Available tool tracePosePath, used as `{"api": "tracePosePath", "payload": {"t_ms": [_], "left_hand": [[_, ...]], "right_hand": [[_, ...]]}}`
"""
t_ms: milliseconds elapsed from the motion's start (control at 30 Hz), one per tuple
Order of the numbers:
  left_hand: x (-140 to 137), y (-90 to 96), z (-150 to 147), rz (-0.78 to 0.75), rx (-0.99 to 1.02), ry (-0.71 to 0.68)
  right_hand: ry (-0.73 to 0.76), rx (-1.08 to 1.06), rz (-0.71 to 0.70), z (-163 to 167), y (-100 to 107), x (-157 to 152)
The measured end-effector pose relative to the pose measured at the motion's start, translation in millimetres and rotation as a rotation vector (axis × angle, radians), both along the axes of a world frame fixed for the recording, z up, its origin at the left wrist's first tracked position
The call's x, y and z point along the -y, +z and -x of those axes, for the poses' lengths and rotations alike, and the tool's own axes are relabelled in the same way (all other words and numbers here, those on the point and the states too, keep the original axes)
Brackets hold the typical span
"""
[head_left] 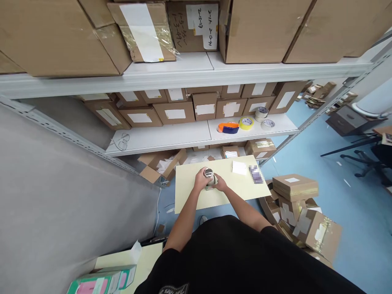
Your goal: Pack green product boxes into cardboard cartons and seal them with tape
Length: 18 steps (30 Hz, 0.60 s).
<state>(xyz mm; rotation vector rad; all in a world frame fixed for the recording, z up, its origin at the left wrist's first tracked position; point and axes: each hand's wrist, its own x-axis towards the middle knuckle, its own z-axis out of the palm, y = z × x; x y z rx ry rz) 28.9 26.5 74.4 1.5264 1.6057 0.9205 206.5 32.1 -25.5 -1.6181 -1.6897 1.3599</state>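
Note:
Over the pale yellow tabletop I have a small upright container with a round, shiny silver top between my two hands. Its lower part looks pale and greenish, and its exact kind is not clear. My left hand wraps round its left side, fingers closed. From the right, my right hand grips near its lower side, beside a dark curved strip. To the right on the same tabletop lie a white square card or pad and a blurred purple item.
A metal shelf behind the table holds boxes, an orange-and-blue tape dispenser, yellow tape and clear tape rolls. An open carton stands at the table's left. Cardboard boxes are piled on the floor at right.

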Motion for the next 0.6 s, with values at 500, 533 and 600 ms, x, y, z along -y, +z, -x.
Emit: {"api": "tracePosePath", "payload": {"t_ms": [500,533,600], "left_hand": [[29,-66.6,4,0.056,-0.182,-0.037],[31,-70.6,9,0.054,-0.136,0.032],[33,-79.8,19,0.127,-0.055,0.166]], "right_hand": [[-0.146,-0.018,0.129,-9,-18,13],[-0.174,-0.038,0.163,-10,-18,14],[-0.226,-0.093,0.226,-13,-19,15]]}}
